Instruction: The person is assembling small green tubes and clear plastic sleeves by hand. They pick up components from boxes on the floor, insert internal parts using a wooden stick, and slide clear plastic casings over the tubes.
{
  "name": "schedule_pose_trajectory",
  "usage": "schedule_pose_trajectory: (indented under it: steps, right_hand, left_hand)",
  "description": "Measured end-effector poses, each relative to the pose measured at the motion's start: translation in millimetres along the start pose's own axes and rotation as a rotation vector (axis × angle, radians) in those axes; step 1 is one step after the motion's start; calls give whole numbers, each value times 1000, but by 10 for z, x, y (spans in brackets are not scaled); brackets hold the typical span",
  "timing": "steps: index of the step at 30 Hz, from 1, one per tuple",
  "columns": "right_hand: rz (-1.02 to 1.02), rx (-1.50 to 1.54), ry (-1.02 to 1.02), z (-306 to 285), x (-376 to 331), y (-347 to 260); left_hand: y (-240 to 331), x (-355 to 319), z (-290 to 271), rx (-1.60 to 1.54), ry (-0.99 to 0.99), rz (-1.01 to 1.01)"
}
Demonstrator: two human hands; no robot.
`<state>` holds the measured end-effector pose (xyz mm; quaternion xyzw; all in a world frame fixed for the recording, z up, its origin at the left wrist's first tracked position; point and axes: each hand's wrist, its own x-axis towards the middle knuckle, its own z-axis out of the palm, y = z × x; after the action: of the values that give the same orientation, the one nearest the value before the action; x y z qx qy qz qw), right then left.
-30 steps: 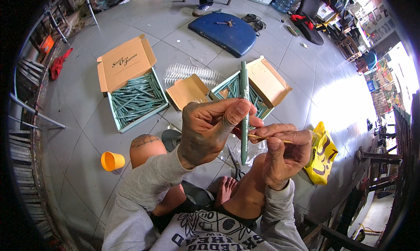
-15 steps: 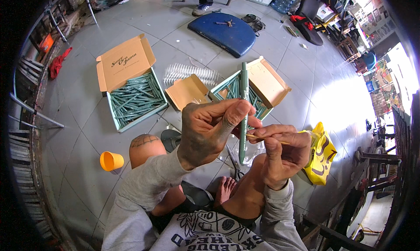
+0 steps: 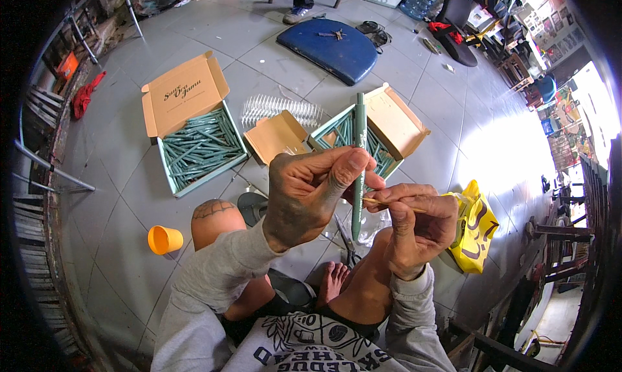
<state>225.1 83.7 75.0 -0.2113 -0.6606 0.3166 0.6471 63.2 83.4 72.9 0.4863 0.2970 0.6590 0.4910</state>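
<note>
The left hand (image 3: 310,194) pinches a green pen (image 3: 358,168) that stands straight up. The right hand (image 3: 414,226) holds a thin stick (image 3: 389,204) sideways, its tip touching the pen.

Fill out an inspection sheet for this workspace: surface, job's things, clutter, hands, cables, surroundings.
Surface: grey tiled floor; the person sits on it, knees bent, barefoot.
Job's things: green pen held upright; thin tan stick beside it; left open box full of green pens; second open box with pens behind the hands.
Clutter: orange cup, yellow bag, clear plastic tray, scissors, dark sandal.
Hands: left hand pinches the pen; right hand holds the stick.
Cables: nothing seen.
Surroundings: blue seat pad; another person's shoe; stacked goods at right.
</note>
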Motion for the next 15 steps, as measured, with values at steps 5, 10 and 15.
schedule_pose_trajectory:
  steps: [5,10,15]
  right_hand:
    - [22,3,-2,8,4,-14]
    - [14,-23,-2,19,13,-23]
    - [52,14,1,7,34,-22]
  left_hand:
    - [3,2,4,-15,10,1]
    - [-2,4,2,3,9,-12]
    - [-31,6,8,-21,3,-20]
